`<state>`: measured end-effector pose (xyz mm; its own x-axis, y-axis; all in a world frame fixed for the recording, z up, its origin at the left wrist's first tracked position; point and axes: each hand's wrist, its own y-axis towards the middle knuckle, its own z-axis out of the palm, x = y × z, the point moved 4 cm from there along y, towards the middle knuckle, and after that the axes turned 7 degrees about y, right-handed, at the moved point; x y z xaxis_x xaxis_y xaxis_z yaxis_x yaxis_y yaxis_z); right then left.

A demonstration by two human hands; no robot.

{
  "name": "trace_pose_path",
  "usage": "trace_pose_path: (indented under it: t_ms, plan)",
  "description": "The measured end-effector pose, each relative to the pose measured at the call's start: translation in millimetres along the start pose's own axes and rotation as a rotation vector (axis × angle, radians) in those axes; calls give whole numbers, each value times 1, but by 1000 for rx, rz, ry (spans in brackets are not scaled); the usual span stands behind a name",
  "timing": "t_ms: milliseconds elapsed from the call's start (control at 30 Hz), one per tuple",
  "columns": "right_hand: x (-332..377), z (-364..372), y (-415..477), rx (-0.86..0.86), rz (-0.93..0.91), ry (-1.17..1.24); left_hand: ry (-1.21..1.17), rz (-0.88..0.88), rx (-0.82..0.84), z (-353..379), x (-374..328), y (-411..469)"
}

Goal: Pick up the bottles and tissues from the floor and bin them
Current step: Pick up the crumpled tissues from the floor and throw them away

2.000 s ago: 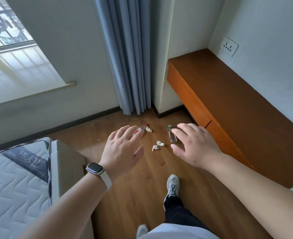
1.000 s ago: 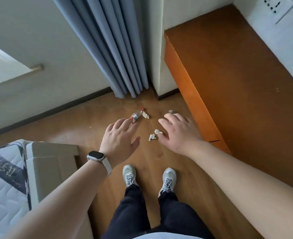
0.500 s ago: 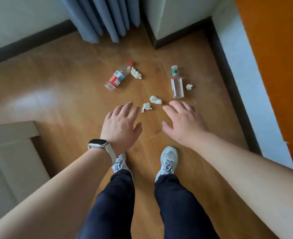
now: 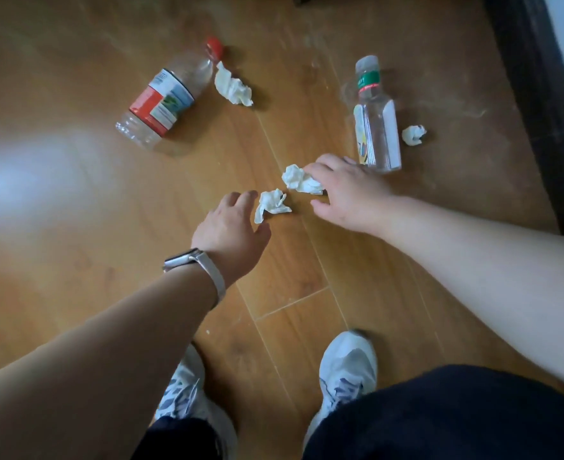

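Two clear plastic bottles lie on the wooden floor: one with a red cap and a red-and-white label (image 4: 164, 101) at the upper left, one with a green neck band (image 4: 375, 121) at the upper right. Several crumpled white tissues lie around them: one beside the red cap (image 4: 232, 84), one right of the green-banded bottle (image 4: 413, 135), and two in the middle (image 4: 298, 179) (image 4: 270, 202). My left hand (image 4: 230, 227) is open, its fingertips just left of the lower middle tissue. My right hand (image 4: 347, 190) is open, its fingertips resting on the upper middle tissue and its thumb held apart.
My two white shoes (image 4: 347, 370) (image 4: 181, 393) stand on the floor just below the hands. A dark skirting board (image 4: 539, 94) runs down the right edge. No bin is in view.
The view has dropped much closer to the floor. Both hands have moved forward to the two middle tissues, and the right fingertips now touch one.
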<state>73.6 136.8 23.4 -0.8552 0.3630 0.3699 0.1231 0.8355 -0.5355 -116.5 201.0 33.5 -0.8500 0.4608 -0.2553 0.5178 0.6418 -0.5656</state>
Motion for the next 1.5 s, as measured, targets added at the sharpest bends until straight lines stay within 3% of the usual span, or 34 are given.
trace_pose_path:
  t_ms: [300, 467, 633, 1000, 1167, 1500]
  plan:
    - [-29, 47, 68, 23, -85, -96, 151, 97, -54, 67, -5, 67]
    - [-31, 36, 71, 74, -80, -44, 43, 85, -41, 62, 2, 66]
    - [-16, 4, 51, -7, -15, 22, -36, 59, -137, 19, 11, 45]
    - [90, -127, -78, -197, 42, 148, -158, 52, -323, -147, -13, -99]
    - [143, -220, -160, -217, 51, 198, -220, -14, -349, -251, -36, -184]
    - [238, -429, -327, -351, 9, 240, -210, 22, -448, -472, -113, -337]
